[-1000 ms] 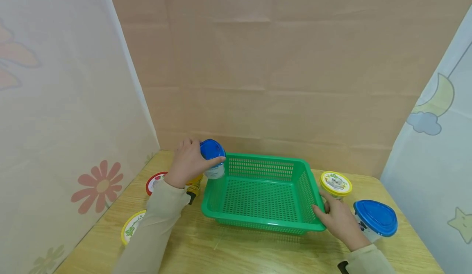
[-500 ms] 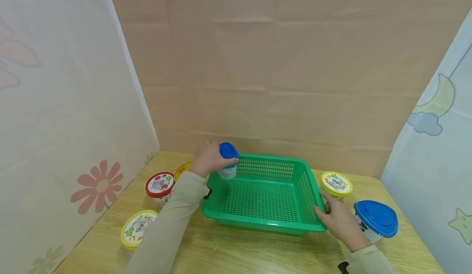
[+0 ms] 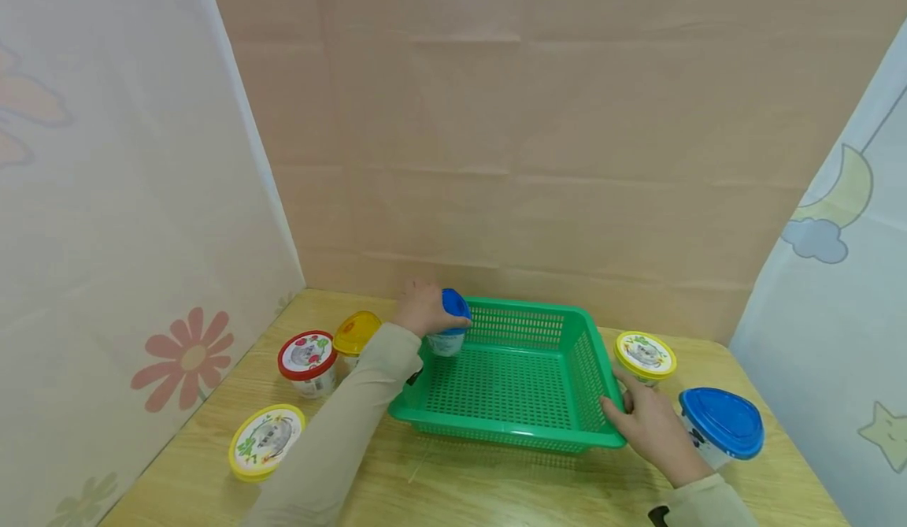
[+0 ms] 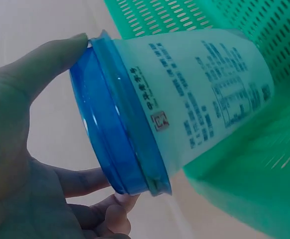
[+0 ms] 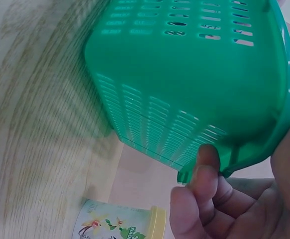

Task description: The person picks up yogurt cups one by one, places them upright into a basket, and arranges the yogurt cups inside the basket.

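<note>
Head view: The left hand [image 3: 423,309] grasps the blue-lidded cup [image 3: 446,343] by its lid. The cup hangs below these fingers, at the left rear corner of the green basket [image 3: 499,432]; contact between the cup base and the basket floor cannot be determined. The right hand [image 3: 655,428] grips the basket at its right rim. Just beyond the right fingers stands a yellow-lidded tub [image 3: 645,355]; on their outer side is a second blue-lidded tub [image 3: 721,423]. Left of the left fingers, the surface [image 3: 510,488] carries an orange-lidded tub [image 3: 357,332] and a red-lidded tub [image 3: 308,358], with a white-topped tub [image 3: 265,440] nearer the sleeve.

Left wrist view: The thumb bears on one side of the lid edge; the other fingers lie at the opposite side. The cup's printed wall extends from the fingers toward the basket. Handling: probably light, with a thin, yielding wall and a slippery lid. Hold at the stiffer lid edge; avoid squeezing the wall.

Right wrist view: The fingers curl under the rim from outside; the thumb is hidden. Handling: the basket is likely light and slightly flexible. Hold the rim, not the slotted wall.
</note>
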`<move>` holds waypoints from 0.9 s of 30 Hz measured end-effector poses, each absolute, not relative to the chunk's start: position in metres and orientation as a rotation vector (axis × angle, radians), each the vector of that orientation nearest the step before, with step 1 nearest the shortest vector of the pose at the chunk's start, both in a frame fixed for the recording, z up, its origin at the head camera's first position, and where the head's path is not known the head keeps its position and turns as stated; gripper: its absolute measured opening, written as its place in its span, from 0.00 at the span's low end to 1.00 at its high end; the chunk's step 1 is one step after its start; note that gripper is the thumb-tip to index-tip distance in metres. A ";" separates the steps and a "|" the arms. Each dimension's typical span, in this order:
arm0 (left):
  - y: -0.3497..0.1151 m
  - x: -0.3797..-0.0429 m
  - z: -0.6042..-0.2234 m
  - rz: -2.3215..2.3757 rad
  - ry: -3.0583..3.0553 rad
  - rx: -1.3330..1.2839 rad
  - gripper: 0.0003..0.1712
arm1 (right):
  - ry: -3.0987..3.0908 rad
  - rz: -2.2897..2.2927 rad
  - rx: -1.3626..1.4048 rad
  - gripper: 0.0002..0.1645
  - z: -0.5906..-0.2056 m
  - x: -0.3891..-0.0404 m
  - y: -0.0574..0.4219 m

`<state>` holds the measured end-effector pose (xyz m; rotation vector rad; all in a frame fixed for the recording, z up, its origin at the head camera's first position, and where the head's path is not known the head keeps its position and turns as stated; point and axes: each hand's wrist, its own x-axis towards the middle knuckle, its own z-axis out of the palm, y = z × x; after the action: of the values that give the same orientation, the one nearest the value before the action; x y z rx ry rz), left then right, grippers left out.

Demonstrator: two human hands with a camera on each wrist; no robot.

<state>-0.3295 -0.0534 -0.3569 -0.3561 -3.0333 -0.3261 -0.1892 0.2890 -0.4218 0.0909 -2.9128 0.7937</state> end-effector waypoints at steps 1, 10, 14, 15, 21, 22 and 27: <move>-0.053 -0.331 -0.359 -0.320 -3.031 -0.356 0.50 | -2.916 0.795 0.087 0.38 -0.422 -0.189 0.289; -0.046 -0.334 -0.367 -0.316 -3.073 -0.259 0.50 | -2.938 0.814 0.082 0.40 -0.422 -0.189 0.290; -0.045 -0.334 -0.371 -0.385 -3.086 -0.213 0.48 | -2.925 0.812 0.088 0.39 -0.423 -0.190 0.291; -0.045 -0.334 -0.372 -0.407 -3.093 -0.199 0.48 | -2.921 0.812 0.090 0.39 -0.423 -0.190 0.291; -0.046 -0.336 -0.378 -0.498 -3.100 -0.150 0.52 | -2.913 0.810 0.084 0.38 -0.424 -0.191 0.291; -0.047 -0.336 -0.379 -0.499 -3.097 -0.149 0.52 | -2.916 0.810 0.082 0.38 -0.424 -0.191 0.291; -0.046 -0.336 -0.379 -0.479 -3.096 -0.141 0.55 | -2.926 0.821 0.071 0.39 -0.423 -0.192 0.291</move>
<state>-0.3359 -0.0463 -0.3791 -0.1411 -3.0957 -0.4791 -0.1916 0.2906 -0.4234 0.0714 -2.9256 0.8211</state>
